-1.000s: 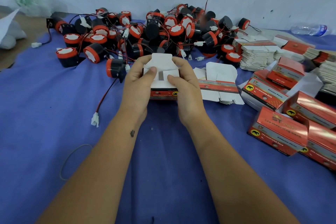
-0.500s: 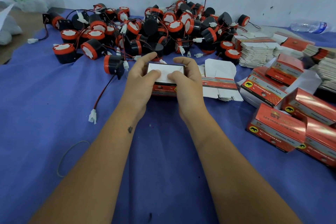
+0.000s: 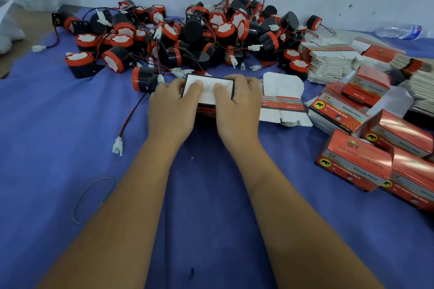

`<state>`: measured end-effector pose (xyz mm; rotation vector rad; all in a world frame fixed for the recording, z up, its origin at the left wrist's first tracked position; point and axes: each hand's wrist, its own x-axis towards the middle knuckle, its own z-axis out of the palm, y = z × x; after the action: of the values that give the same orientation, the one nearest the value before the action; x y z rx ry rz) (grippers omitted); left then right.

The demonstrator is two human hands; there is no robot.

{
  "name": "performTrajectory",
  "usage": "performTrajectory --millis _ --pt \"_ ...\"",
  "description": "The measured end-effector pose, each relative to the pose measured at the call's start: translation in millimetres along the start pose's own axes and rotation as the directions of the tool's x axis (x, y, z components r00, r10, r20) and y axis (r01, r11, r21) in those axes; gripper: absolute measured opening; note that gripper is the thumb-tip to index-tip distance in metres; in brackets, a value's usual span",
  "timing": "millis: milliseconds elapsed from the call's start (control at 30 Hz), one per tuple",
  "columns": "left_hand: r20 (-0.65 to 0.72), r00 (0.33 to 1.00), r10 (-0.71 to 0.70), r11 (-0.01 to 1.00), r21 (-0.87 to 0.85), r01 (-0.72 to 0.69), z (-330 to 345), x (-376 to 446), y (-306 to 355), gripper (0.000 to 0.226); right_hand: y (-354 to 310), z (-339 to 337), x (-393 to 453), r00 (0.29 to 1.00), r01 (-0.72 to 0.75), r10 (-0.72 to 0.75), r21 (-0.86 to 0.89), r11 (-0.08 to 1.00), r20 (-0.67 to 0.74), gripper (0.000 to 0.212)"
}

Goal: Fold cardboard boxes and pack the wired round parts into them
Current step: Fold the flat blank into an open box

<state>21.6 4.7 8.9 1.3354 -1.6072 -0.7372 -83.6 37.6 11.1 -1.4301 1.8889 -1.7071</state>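
Blue cloth (image 3: 58,171) covers the work surface, with a pale wall behind. Nearest on the cloth lies one thin rubber band (image 3: 92,199), left of the forearms. Mid-table, the left hand (image 3: 172,107) and right hand (image 3: 237,107) hold one small cardboard box (image 3: 207,92) between them: fingers curled round its two ends, both thumbs pressing down on its white top flaps. Box has red printed sides, mostly hidden by the hands, and rests on the cloth. One round part (image 3: 143,78), black with a red rim, lies just left of the box; its red-black wire ends in a white plug (image 3: 118,145). Right of the box: one flat unfolded box blank (image 3: 283,98), then at least five folded red boxes (image 3: 352,164). Behind those, stacks of flat blanks (image 3: 328,63), not countable. Far side: heap of round parts (image 3: 199,35), several dozen, wires tangled. One plastic bottle (image 3: 399,31) lies by the wall at far right.
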Motion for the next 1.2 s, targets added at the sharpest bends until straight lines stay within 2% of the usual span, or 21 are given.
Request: performTrajectory --millis 67,100,167,233,300,333,400,467,500,533,567,633,667,700,767,833,900,967,1033,1133,1200 --pt "0.039 0.999 -0.002 1.000 0.027 0.001 -2 0 -3 0.028 2 1 0 0.999 0.032 -0.037 -0.177 0.984 -0.026 0.018" --pt "0.057 0.998 -0.001 1.000 -0.006 0.001 -2 -1 -3 0.024 3 0 0 0.999 0.029 -0.033 -0.199 0.980 -0.019 0.017" --pt "0.070 0.997 0.028 0.977 -0.212 -0.012 -1 -1 -1 0.023 3 -1 -2 0.997 0.069 -0.073 -0.139 0.988 -0.025 0.016" --pt "0.057 0.998 -0.001 0.863 -0.505 0.030 -2 3 1 0.030 1 -3 -4 0.984 0.168 -0.171 -0.049 0.985 -0.053 0.014" --pt "0.040 0.998 -0.054 0.767 -0.639 0.067 -6 7 -2 0.036 -2 -4 -4 0.978 0.208 -0.206 0.074 0.975 -0.043 0.004" --pt "0.036 0.995 -0.088 0.764 -0.639 0.091 -6 8 -5 0.030 -2 -4 -4 0.977 0.212 -0.211 0.091 0.973 -0.020 0.009" --pt "-0.002 0.994 -0.106 0.845 -0.527 0.089 -3 9 -12 0.008 2 -2 -2 0.973 0.217 -0.215 -0.021 0.976 0.090 0.016" --pt "-0.022 0.999 -0.027 0.897 -0.441 0.014 -1 7 -17 0.035 7 1 -3 0.964 0.176 -0.128 -0.193 0.965 0.235 0.009" --pt "-0.026 0.999 0.021 0.907 -0.419 -0.030 0 7 -17 0.043 7 1 -4 0.960 0.164 -0.094 -0.260 0.951 0.262 0.010" --pt "-0.028 0.998 0.061 0.913 -0.403 -0.067 0 6 -17 0.049 6 1 -6 0.965 0.187 -0.114 -0.318 0.930 0.235 0.016" --pt "-0.029 0.995 0.096 0.921 -0.377 -0.100 0 5 -16 0.054 4 1 -7 0.967 0.242 -0.193 -0.369 0.897 0.164 0.021" --pt "-0.026 0.995 0.098 0.921 -0.377 -0.101 0 4 -14 0.066 -5 0 -8 0.914 0.374 -0.406 -0.405 0.834 0.008 0.024" --pt "-0.016 0.997 0.078 0.919 -0.387 -0.078 0 4 -12 0.068 -11 0 -9 0.876 0.438 -0.482 -0.380 0.815 -0.025 0.027" --pt "-0.003 0.999 0.049 0.914 -0.403 -0.046 0 3 -10 0.065 -14 0 -10 0.848 0.497 -0.530 -0.350 0.794 -0.001 0.029" --pt "0.031 1.000 -0.003 0.883 -0.469 0.017 0 2 -8 0.046 -14 1 -12 0.828 0.551 -0.547 -0.363 0.751 0.124 0.031" --pt "0.048 0.998 -0.047 0.832 -0.551 0.066 -2 1 -7 0.030 -10 1 -13 0.839 0.543 -0.462 -0.498 0.677 0.287 0.029" --pt "0.034 0.996 -0.078 0.800 -0.594 0.083 -4 2 -7 0.023 -9 4 -14 0.841 0.541 -0.385 -0.585 0.605 0.379 0.027" --pt "-0.046 0.992 -0.115 0.800 -0.596 0.065 -5 3 -7 0.020 -13 7 -14 0.849 0.528 -0.353 -0.603 0.598 0.393 0.030" --pt "-0.206 0.970 -0.127 0.842 -0.540 -0.004 -6 6 -7 0.014 -15 12 -15 0.851 0.518 -0.267 -0.636 0.571 0.453 0.036" --pt "-0.407 0.911 -0.060 0.922 -0.372 -0.106 -14 10 -12 0.014 -16 15 -13 0.842 0.522 -0.207 -0.655 0.546 0.499 0.038" --pt "-0.462 0.887 -0.020 0.975 -0.207 -0.086 -24 15 -19 0.019 -16 16 -10 0.855 0.500 -0.207 -0.651 0.571 0.475 0.038"
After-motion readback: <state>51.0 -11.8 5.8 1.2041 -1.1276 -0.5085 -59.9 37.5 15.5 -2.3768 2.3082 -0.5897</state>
